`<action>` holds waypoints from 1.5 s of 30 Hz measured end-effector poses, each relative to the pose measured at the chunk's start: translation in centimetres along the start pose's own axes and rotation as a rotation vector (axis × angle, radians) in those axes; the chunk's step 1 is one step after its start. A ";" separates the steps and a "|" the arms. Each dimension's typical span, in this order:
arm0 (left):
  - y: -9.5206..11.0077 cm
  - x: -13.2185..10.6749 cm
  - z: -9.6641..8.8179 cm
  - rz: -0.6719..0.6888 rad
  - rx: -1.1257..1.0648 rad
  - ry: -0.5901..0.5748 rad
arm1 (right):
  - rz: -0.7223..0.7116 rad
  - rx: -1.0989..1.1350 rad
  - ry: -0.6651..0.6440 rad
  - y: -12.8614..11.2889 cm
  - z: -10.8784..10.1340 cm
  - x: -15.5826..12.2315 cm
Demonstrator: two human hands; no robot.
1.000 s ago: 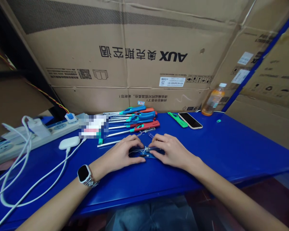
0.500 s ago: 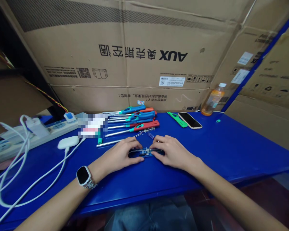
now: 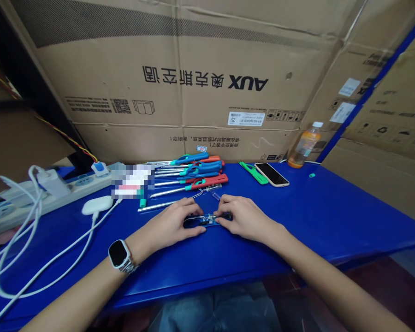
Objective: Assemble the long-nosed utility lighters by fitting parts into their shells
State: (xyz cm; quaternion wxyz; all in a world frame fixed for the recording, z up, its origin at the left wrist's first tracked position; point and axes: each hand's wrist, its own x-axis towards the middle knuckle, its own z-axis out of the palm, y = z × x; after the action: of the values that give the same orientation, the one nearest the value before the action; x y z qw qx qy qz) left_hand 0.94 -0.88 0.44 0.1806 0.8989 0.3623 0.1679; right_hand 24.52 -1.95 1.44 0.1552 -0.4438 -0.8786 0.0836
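Note:
An opened blue lighter handle (image 3: 211, 222) lies low over the table between my hands, with thin white wires and small parts showing inside. My left hand (image 3: 173, 220) wraps its fingers and thumb round the left end. At the right end, my right hand (image 3: 245, 216) pinches with thumb and fingertips, a dark part showing by the fingers. Whatever lies beneath the fingers is hidden. Just beyond rest a metal lighter tube (image 3: 158, 206) and a small tool with a clear purplish handle (image 3: 216, 196), partly behind my right hand. Several long-nosed lighters (image 3: 209, 181), blue and red, lie in a row behind.
A green lighter casing (image 3: 254, 173) and a phone (image 3: 272, 175) lie at the back right, near an orange drink bottle (image 3: 305, 145). On the left are a power strip (image 3: 85, 182), a white case (image 3: 97, 205) and looping white cables (image 3: 58, 276). Cardboard (image 3: 207, 101) walls the back.
Both hands keep their hold on the lighter handle with barely any movement. The right fingertips have shifted slightly at its end. The whole view has moved a little.

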 end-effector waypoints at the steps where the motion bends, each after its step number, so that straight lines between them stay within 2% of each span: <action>1: 0.1 -0.1 0.0 0.011 0.023 -0.003 | 0.009 0.006 -0.008 0.0 -0.1 0.1; 8: 0.0 -0.3 0.2 0.100 0.193 -0.050 | 0.034 0.013 -0.040 -0.3 -0.3 0.0; 13: -0.4 -0.3 0.7 0.119 0.185 -0.015 | 0.025 0.047 -0.002 -0.2 0.3 -0.3; 21: -0.3 -0.2 0.6 0.119 0.174 -0.029 | 0.023 0.175 0.047 0.5 0.5 -1.0; 28: -0.2 -0.2 0.4 0.200 0.297 0.010 | 0.005 0.248 0.086 1.4 1.2 -0.9; 33: 0.0 -0.2 0.5 0.280 0.300 0.035 | -0.023 0.218 0.111 1.3 1.5 -1.1; 39: 0.2 0.0 1.3 0.253 0.275 0.031 | -0.089 0.168 0.105 1.6 1.3 -2.0; 45: -0.3 0.2 1.4 0.234 0.259 0.039 | -0.079 0.103 0.137 1.9 1.1 -2.6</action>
State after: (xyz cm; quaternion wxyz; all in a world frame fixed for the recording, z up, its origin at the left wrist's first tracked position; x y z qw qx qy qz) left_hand 1.52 -0.82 -0.83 0.0354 0.9473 0.2771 0.1570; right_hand 26.99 -2.95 -0.62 0.2408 -0.4049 -0.8773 0.0919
